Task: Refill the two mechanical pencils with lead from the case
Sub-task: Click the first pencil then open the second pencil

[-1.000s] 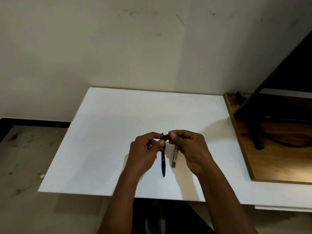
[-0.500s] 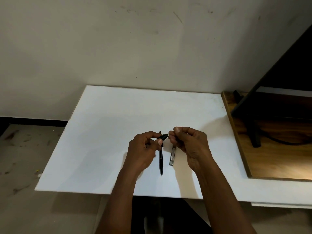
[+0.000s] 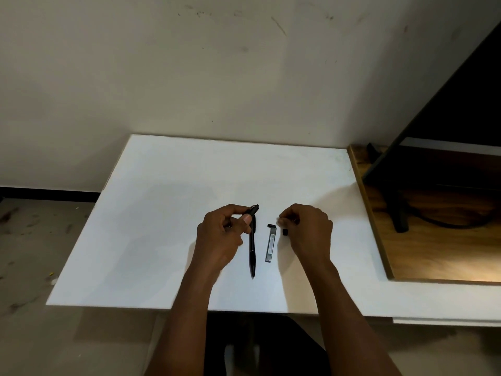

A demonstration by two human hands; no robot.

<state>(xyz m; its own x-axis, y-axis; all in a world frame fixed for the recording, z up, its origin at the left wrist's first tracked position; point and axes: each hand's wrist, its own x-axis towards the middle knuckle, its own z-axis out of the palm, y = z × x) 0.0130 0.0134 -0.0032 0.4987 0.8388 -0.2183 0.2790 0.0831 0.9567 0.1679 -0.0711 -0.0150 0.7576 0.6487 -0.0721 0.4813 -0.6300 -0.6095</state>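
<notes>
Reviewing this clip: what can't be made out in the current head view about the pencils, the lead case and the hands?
- Held pencil: only its end shows above the left hand; fingers hide the barrel.
- Right hand: curled fingertips conceal whatever they pinch; the small black piece beside it is too small to identify.
- Lead case: contents and label too small to read.
- Pencil on the table: top end runs behind the left thumb.

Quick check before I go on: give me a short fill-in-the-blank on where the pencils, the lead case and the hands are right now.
1. The left hand holds one pencil by its ____ end.
2. The other pencil lies on the white ____.
3. The lead case lies flat, to the ____ of the lying pencil.
4. A small black cap sits by the ____ hand.

Missing words: top; board; right; right
</notes>
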